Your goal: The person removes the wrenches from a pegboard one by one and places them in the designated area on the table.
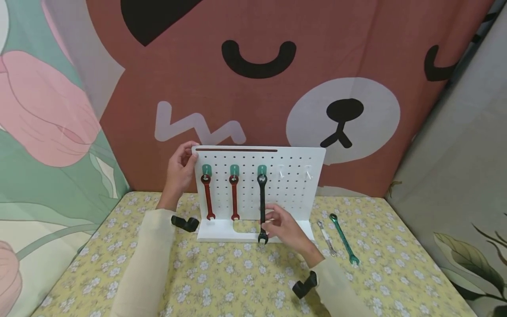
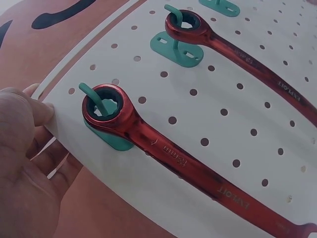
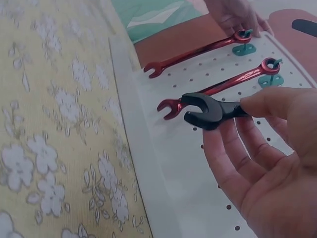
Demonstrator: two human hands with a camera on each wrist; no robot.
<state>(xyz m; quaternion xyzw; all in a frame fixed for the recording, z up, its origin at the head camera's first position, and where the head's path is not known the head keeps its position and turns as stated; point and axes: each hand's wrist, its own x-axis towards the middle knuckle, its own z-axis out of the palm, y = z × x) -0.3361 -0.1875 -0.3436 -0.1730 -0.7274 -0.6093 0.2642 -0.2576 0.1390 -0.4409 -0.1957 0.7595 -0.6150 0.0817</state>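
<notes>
My left hand [image 1: 181, 169] grips the upper left corner of a white pegboard [image 1: 293, 189], thumb on the front and fingers behind its edge. With my right hand [image 1: 283, 226] I pinch a black wrench [image 1: 262, 198] near its open-jaw end, between thumb and fingers. Its ring end is up at the third green hook [image 1: 262, 169], and the lower end stands out in front of the board. Two red wrenches hang by their ring ends to the left: one on the outermost hook, this red wrench [image 2: 183, 166], the other beside it, this second red wrench [image 1: 234, 198].
Two clear hooks, one of them this hook [image 1: 308, 171], are on the board's right side. A small silver wrench [image 1: 326, 238] and a green wrench [image 1: 343, 240] lie on the flowered tablecloth [image 1: 237, 281] to the right. A printed curtain [image 1: 253, 110] hangs behind.
</notes>
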